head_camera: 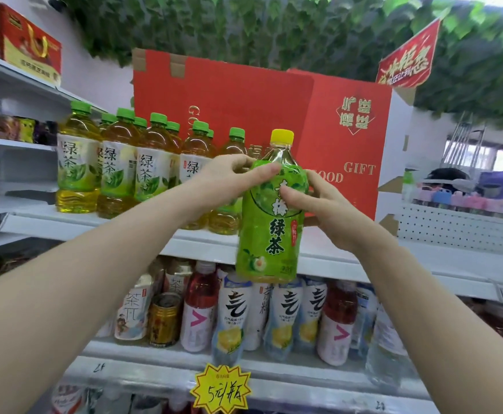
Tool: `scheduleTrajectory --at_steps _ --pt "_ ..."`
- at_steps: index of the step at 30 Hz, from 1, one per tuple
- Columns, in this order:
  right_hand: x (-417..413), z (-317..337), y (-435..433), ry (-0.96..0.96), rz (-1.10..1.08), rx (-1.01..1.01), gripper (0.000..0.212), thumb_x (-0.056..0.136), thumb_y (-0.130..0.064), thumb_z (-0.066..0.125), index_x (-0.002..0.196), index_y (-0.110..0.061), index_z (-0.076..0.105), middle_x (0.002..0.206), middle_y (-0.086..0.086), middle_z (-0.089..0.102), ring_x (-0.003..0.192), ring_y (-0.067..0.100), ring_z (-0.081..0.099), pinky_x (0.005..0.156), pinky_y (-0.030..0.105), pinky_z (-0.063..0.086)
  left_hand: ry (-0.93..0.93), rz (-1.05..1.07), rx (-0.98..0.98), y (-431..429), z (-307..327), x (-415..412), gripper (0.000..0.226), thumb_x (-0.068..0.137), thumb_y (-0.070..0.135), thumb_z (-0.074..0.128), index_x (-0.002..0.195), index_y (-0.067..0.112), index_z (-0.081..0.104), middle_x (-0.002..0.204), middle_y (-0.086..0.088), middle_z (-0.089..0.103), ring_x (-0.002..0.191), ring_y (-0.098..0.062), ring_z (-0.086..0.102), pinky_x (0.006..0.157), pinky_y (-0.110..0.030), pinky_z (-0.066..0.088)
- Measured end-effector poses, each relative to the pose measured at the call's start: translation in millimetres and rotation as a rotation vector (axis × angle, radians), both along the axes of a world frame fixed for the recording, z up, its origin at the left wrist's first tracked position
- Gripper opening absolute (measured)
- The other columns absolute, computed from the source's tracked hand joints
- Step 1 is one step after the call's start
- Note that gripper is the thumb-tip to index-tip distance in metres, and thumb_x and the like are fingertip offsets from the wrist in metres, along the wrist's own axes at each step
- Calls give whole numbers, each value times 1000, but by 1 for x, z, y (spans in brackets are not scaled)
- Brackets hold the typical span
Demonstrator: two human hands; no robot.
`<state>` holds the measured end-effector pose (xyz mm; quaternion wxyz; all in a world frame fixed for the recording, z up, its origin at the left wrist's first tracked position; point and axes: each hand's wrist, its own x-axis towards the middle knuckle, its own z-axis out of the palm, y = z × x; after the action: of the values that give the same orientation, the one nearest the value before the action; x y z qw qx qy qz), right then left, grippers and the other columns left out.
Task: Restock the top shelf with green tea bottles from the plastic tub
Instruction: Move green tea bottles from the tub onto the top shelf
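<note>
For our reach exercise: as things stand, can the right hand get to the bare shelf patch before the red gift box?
Probably yes: the right hand sits right by that shelf patch, nothing between, though it and the left hand grip the yellow-capped bottle.

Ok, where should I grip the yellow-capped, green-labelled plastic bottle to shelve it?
On the bottle, the upper body, from either side, as the left hand and right hand hold it: upright, that leaves its base free for the white shelf.
</note>
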<state>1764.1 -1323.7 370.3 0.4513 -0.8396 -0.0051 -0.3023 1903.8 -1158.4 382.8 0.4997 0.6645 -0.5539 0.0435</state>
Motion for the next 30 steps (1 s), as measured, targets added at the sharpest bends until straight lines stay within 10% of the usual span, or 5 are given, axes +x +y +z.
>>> scheduleTrajectory --at_steps 3,10,20,26,30 --pt "-4 15 -17 21 -60 16 55 78 -50 75 124 -26 56 110 2 73 97 22 73 77 39 59 -359 237 -41 1 8 17 75 86 77 35 139 27 51 141 6 53 113 -10 55 94 -29 39" --pt "20 34 -37 -76 -178 9 58 82 -45 77 126 -20 50 111 3 71 89 13 74 65 30 60 -983 632 111 -5 -6 57 74 91 34 65 153 18 28 159 -10 23 147 -27 21 114 -41 30" --pt "52 23 -42 102 -295 -125 79 79 -56 74 142 -26 38 123 1 65 100 17 70 89 46 58 -985 704 202 -20 -27 75 88 87 36 70 155 26 16 165 -5 4 150 -28 12 114 -44 30" --pt "48 21 -9 2 -663 -1007 122 70 -52 82 157 -28 0 164 9 0 150 33 12 114 54 34 -1036 709 191 -23 -33 74 109 74 45 80 156 16 13 165 -7 1 150 -30 10 117 -46 25" --pt "45 11 -9 216 -663 -1084 136 63 -42 88 157 -29 -9 163 3 -25 152 34 -9 112 54 35 -1045 713 198 -26 -34 76 120 69 52 82 157 13 9 165 -8 -1 150 -32 9 117 -45 24"
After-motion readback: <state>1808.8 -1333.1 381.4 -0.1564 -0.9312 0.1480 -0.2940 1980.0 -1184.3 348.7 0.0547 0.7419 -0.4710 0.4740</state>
